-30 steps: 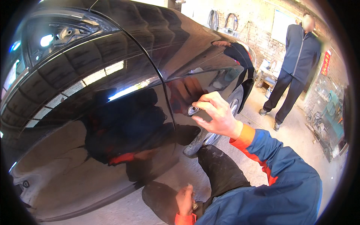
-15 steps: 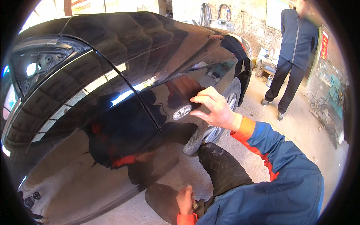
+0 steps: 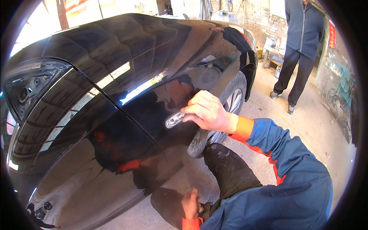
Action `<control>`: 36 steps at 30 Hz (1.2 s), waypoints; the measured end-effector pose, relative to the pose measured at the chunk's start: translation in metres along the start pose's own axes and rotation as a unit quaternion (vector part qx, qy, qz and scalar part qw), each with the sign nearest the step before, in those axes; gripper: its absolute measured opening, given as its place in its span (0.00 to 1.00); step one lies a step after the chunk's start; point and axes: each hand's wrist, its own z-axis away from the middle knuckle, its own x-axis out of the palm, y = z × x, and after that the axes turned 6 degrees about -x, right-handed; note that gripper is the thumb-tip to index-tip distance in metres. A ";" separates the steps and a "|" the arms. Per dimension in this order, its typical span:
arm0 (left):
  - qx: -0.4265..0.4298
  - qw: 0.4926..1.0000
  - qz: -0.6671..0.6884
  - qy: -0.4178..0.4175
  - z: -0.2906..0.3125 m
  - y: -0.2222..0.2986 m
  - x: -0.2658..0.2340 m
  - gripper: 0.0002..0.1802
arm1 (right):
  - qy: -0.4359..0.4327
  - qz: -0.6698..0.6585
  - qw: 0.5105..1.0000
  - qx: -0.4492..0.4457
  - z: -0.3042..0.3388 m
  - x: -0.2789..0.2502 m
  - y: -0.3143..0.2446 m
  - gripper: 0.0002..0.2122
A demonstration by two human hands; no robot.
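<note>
The oval clear lamp (image 3: 173, 121) sits at the black fender (image 3: 183, 138), its two-o'clock end pinched by the right hand's (image 3: 209, 112) nearly closed fingers; a slack grip could drop it; at six o'clock, the left hand (image 3: 190, 204) curls, contents unclear

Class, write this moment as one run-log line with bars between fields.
right hand: touching clear oval lamp on black car | left hand: curled low, contents unclear | bystander: standing, upper right

Bright daylight, strongest upper left, background there burnt out to white. Glossy black car (image 3: 128, 105) mirrors hard white glare streaks; floor (image 3: 278, 132) pale at right. Fisheye bends straight edges, with corners vignetted to black.
</note>
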 end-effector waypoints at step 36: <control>0.028 0.999 -0.021 0.020 -0.001 -0.003 0.002 0.23 | -0.017 -0.060 0.994 0.086 -0.028 0.005 -0.040 0.14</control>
